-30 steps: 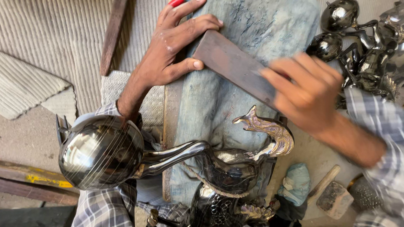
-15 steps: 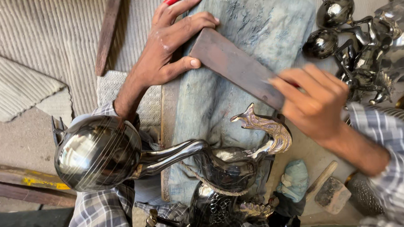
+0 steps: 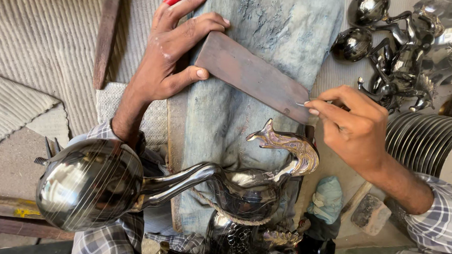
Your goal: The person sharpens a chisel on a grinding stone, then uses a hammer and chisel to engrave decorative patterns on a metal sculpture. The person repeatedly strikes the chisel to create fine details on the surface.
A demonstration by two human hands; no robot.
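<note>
My left hand presses down on the left end of a flat brown sharpening stone, thumb and fingers around its corner. The stone lies slanted on a blue cloth-covered board. My right hand pinches a thin metal tool tip against the stone's lower right end. A shiny dark metal vessel with a round body and a long neck ending in a bird-shaped brass spout rests on my lap just below the stone.
Several polished metal figures lie at the upper right, beside a ribbed metal drum. A wooden strip lies on ribbed matting at the left. A pale cloth wad and a small block sit near my right arm.
My right hand has slid down along the stone to its lower right end. The left hand stays on the stone's upper end.
</note>
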